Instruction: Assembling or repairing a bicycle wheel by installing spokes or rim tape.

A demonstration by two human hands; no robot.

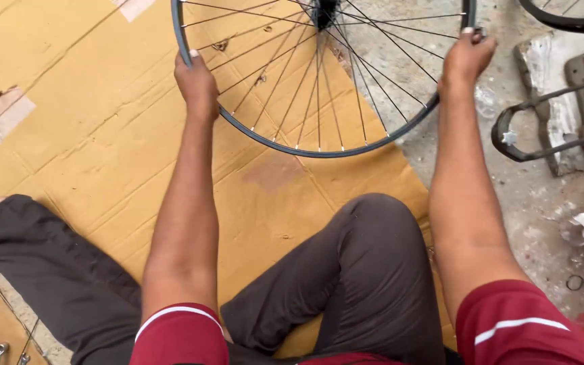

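Flattened cardboard covers the left and middle of the frame over a dusty concrete floor. The left hand curls its fingers around the left side of a bicycle wheel, which sits at the upper centre. The right hand grips the rim on the right, fingers closed over it. A dark metal rack lies at the right edge.

The wheel rim is dark grey with thin silver spokes — it lies over tan cardboard (with pale tape patches), near dark brown trousers and red sleeves with white stripes.
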